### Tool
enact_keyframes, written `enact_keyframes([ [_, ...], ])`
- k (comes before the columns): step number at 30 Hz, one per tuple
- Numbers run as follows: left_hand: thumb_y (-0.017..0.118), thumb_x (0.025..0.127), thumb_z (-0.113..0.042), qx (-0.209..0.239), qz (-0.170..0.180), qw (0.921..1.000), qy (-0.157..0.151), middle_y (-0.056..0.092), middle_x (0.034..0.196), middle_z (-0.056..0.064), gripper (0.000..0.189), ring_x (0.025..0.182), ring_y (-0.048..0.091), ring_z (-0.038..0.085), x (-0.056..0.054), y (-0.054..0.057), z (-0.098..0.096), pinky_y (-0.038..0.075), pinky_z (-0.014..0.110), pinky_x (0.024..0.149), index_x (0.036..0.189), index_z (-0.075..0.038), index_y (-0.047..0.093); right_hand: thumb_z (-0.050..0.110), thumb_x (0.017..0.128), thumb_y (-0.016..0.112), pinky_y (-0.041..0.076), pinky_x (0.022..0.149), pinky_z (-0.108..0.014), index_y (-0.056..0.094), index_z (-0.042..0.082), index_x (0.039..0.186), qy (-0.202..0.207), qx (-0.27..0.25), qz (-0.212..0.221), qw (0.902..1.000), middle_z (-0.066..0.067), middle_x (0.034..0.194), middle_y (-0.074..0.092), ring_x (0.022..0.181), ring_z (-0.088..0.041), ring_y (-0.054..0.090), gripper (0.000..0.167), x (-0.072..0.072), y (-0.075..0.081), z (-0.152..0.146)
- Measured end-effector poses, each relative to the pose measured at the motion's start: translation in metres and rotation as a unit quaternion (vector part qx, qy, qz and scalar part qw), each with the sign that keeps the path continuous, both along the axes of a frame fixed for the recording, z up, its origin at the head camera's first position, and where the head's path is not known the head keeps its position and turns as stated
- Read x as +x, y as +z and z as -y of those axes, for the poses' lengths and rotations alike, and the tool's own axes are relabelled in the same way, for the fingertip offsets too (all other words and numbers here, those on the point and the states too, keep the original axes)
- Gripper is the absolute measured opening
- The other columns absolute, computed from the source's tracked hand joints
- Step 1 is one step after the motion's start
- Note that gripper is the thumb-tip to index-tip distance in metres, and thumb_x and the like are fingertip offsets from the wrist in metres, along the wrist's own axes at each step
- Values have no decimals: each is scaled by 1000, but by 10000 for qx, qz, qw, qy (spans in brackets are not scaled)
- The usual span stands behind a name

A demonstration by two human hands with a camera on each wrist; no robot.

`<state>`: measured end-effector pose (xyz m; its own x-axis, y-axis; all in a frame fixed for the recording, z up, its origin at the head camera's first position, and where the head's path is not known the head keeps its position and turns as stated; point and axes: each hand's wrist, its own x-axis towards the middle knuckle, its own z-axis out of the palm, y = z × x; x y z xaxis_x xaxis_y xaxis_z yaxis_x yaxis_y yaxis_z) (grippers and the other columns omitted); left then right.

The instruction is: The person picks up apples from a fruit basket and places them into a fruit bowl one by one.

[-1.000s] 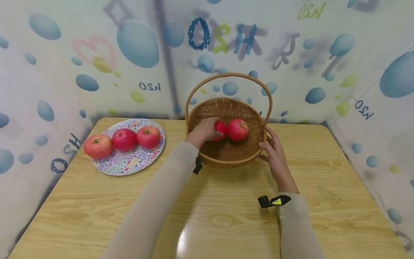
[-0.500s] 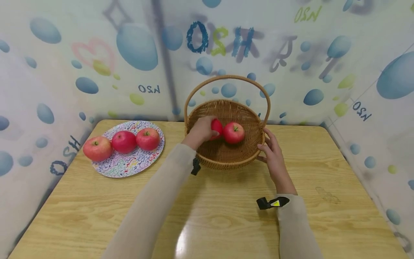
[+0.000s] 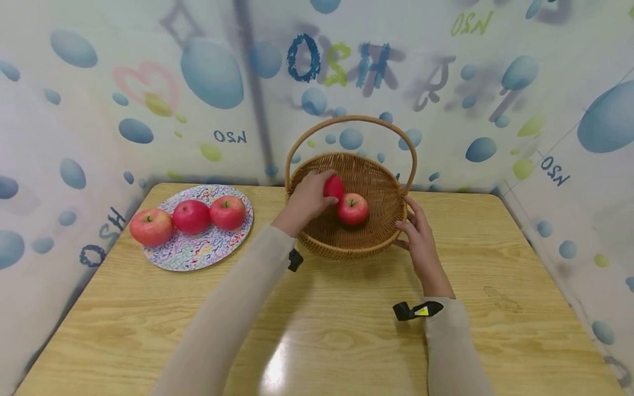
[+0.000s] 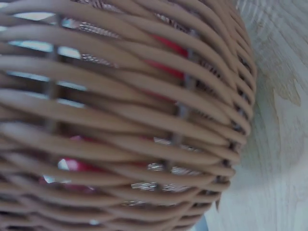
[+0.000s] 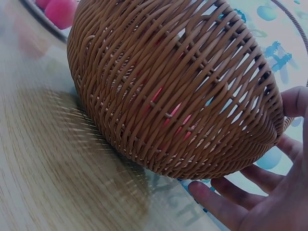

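Note:
Inside the wicker basket [image 3: 342, 254], my left hand [image 3: 308, 199] grips a red apple [image 3: 334, 188]. A second apple [image 3: 353, 209] lies in the basket, right beside the held one. My right hand [image 3: 420, 237] holds the basket's right side, thumb at the rim and fingers behind. In the right wrist view, the fingers of that hand [image 5: 269, 192] spread along the basket's woven side [image 5: 163, 91]. The left wrist view is filled by the basket's weave [image 4: 120, 115], with red showing through the gaps.
On the left, an oval patterned plate [image 3: 198, 256] bears three apples [image 3: 192, 216] in a row, the leftmost overlapping its edge. The basket's tall arched handle [image 3: 353, 117] rises over its opening. A printed wall [image 3: 198, 154] stands behind the wooden table [image 3: 346, 330].
My left hand has lifted the gripped apple slightly within the basket. The other apple has rolled left and a little nearer. The right hand keeps its hold on the basket.

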<state>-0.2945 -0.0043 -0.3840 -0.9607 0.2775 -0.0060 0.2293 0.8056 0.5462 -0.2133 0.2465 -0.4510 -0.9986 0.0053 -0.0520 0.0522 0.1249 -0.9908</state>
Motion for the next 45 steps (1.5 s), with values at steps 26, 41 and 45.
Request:
enact_keyframes([
  [26, 77, 90, -19, 1668, -1658, 9690, -756, 50, 148, 9, 65, 132, 53, 28, 66, 25, 36, 55, 45, 103, 149, -24, 50, 24, 105, 43, 55, 80, -17, 21, 38, 160, -57, 100, 51, 9999, -10, 167, 25, 145, -40, 41, 61, 1, 0, 2],
  [41, 82, 83, -12, 1914, -2474, 9495, -256, 50, 151, 12, 70, 135, 54, 31, 100, 10, 95, 56, 47, 100, 146, -19, 54, 25, 106, 42, 53, 80, -16, 20, 40, 160, -95, 116, 145, 9998, -9, 168, 24, 145, -38, 40, 61, 0, 2, 2],
  [45, 84, 80, -12, 1711, -2842, 9433, -144, 53, 149, 14, 69, 133, 56, 34, 106, 2, 105, 56, 51, 100, 144, -16, 57, 25, 106, 42, 53, 80, -15, 20, 40, 160, -93, 133, 152, 9998, -10, 168, 23, 145, -39, 40, 61, 1, 1, 2],
])
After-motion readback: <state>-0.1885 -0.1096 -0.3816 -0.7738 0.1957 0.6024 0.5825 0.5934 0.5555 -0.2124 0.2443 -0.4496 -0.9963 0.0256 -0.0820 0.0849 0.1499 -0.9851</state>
